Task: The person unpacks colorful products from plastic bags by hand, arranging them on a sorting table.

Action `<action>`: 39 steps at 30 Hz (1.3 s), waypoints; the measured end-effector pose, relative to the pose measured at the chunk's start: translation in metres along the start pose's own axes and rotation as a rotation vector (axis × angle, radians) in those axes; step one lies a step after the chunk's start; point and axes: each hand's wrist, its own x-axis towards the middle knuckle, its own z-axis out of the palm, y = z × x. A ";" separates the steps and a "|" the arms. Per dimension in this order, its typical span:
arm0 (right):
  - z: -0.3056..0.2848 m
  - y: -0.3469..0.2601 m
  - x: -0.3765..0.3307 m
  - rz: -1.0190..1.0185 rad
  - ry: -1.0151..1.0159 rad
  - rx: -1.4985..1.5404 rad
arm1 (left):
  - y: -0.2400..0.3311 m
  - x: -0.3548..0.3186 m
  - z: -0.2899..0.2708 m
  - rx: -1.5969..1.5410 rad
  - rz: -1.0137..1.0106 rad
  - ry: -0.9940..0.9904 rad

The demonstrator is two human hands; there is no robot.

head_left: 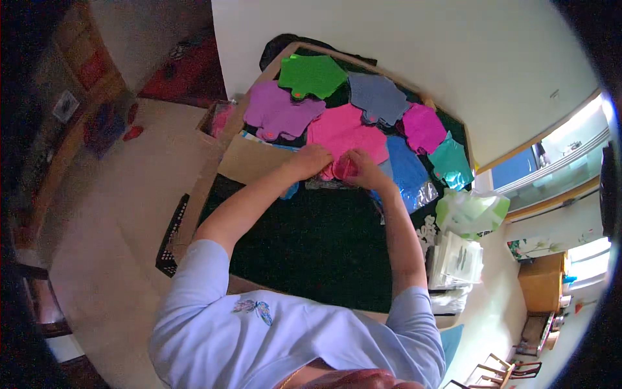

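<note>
Pale blue short-sleeved shirt [291,330] — small butterfly-like print [254,308] on its front — bare forearms

White wall [414,45], bright window [557,162]

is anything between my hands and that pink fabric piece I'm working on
Nothing visible is in the way. Both the left hand and the right hand already rest on the pink fabric piece, at its near edge on the table.

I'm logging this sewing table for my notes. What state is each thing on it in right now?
left hand: resting on the pink cloth piece, fingers bent
right hand: pinching the pink cloth piece
pink cloth piece: flat, near edge gripped
green cloth piece: flat, untouched
purple cloth piece: flat, untouched
cardboard sheet: lying flat
pale green plastic bag: crumpled
</note>
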 end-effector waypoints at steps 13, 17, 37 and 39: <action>0.005 -0.013 0.002 0.494 0.073 0.455 | 0.005 0.000 -0.018 -0.199 -0.166 0.198; 0.002 0.006 0.004 0.382 0.068 0.470 | 0.018 0.007 -0.023 -0.188 -0.206 0.248; -0.090 -0.154 -0.085 0.182 0.483 0.150 | 0.015 -0.004 -0.023 -0.040 -0.373 -0.020; -0.034 -0.148 -0.115 0.289 0.353 0.491 | 0.017 -0.010 -0.047 -0.279 -0.485 0.417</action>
